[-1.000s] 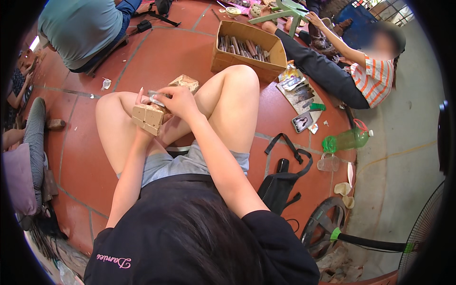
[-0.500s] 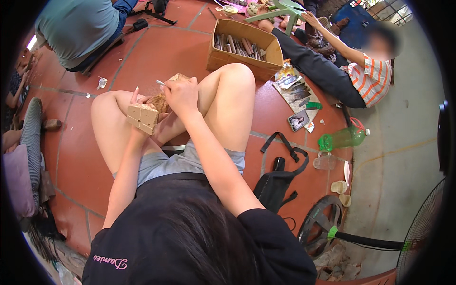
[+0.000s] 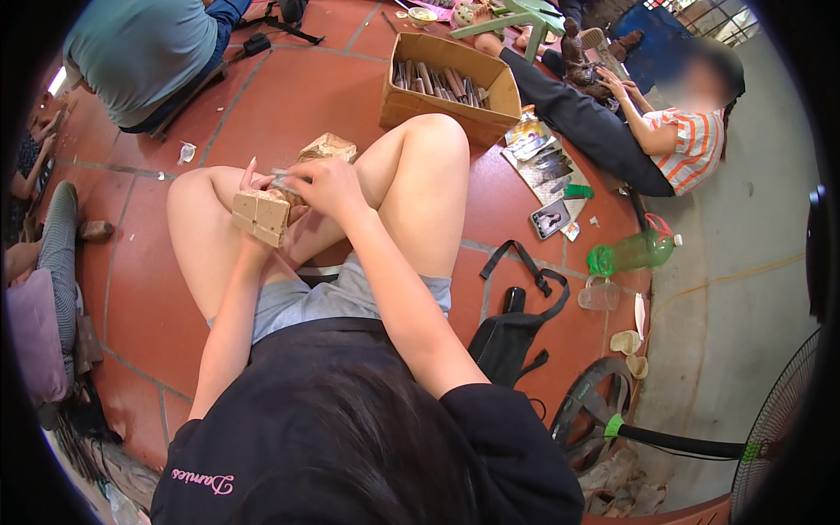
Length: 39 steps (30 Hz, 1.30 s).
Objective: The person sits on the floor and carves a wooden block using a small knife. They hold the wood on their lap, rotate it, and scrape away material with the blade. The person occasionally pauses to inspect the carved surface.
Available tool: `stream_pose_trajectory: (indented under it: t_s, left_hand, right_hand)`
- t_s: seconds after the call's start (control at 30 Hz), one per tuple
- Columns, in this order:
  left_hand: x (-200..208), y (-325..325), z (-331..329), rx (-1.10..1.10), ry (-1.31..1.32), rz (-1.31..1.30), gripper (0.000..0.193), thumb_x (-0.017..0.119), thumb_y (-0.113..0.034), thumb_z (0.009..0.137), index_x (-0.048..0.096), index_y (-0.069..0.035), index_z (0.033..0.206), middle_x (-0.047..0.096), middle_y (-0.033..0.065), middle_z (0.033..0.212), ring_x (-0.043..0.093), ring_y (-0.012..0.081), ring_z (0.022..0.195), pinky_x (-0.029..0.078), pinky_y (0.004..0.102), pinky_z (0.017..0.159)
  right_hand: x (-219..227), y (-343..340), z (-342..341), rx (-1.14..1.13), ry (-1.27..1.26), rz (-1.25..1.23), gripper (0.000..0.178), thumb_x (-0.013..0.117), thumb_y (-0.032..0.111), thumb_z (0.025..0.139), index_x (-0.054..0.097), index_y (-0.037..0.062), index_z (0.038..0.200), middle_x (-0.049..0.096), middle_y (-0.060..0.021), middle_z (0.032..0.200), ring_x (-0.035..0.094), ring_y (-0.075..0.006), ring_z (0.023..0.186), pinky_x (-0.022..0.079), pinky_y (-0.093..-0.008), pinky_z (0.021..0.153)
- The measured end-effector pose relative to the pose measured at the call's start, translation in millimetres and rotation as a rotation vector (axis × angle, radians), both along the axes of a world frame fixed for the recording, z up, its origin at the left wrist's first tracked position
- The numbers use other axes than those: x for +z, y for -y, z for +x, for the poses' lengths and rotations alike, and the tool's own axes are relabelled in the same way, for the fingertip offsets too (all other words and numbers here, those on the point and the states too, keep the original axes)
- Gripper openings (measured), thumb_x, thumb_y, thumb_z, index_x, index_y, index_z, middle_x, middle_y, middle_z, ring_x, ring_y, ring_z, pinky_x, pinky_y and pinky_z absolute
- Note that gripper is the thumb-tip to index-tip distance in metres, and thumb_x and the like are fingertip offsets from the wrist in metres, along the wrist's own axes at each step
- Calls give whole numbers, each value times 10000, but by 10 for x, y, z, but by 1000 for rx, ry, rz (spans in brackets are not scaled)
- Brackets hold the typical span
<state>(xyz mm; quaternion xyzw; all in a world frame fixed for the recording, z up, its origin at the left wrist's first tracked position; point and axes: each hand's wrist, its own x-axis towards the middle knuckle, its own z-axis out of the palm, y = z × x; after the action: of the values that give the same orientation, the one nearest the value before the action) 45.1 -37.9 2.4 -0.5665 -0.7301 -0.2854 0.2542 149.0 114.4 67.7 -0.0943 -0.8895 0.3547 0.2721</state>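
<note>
A light-brown wood carving point(image 3: 328, 147) with a flat, block-like base point(image 3: 261, 216) lies slantwise between my bent knees, its base toward me. My left hand point(image 3: 254, 182) is closed round the carving's lower part, near the base; one finger sticks up and the others are partly hidden. Over the middle of the carving, my right hand point(image 3: 331, 185) pinches a small grey strip point(image 3: 280, 178), whose exact kind I cannot make out. The strip's end lies against the wood beside my left fingers.
Beyond my knees stands a cardboard box point(image 3: 420, 109) of wooden-handled chisels. To the right lie a phone point(image 3: 550, 220), a green bottle point(image 3: 634, 254), a clear mug point(image 3: 598, 294) and a black bag point(image 3: 507, 346). A fan point(image 3: 779, 437) stands lower right. People sit nearby.
My right hand has moved left and a little nearer with the grey strip, uncovering the carving's far end. At the far right, a person's hands have come down from a green stool onto a dark figure.
</note>
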Motion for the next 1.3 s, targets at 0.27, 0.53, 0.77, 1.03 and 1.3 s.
stream_pose_trajectory:
  t_s: [0.27,0.53,0.77,1.03,1.3]
  left_hand:
    - [-86,-43,5,-141,470,180,1008,902,-277,654,309,7,1418,615,125,1109,603,229,1037,421,366,1035]
    - [-19,-24,144,-186,833,290,1118,909,-282,659,193,34,1458,598,115,1117,593,220,1037,445,361,995]
    - [18,-32,149,-198,836,270,1169,918,-278,646,154,11,1482,587,112,1128,584,213,1045,469,346,956]
    - [-46,-15,113,-166,826,257,1194,932,-285,621,160,8,1483,589,140,1179,584,240,1085,453,378,985]
    - [-132,-21,103,-224,847,330,1132,918,-214,648,183,1,1481,570,104,1139,578,204,1031,463,336,947]
  right_hand:
    - [-29,44,-40,123,-16,-431,201,736,283,816,760,96,885,712,-110,807,679,-265,738,515,-354,628]
    - [0,-23,-28,-59,-26,-54,210,725,308,827,765,116,902,706,-105,764,678,-247,714,501,-348,649]
    - [-39,-137,-29,-277,38,261,198,728,338,803,773,161,879,710,-76,757,673,-262,724,490,-377,653]
    - [-1,-111,-21,-234,42,320,246,729,310,825,763,91,933,717,-123,802,681,-241,695,514,-343,653]
    - [-60,-41,-26,-167,-109,228,182,727,308,802,775,141,857,711,-81,754,683,-253,694,504,-363,621]
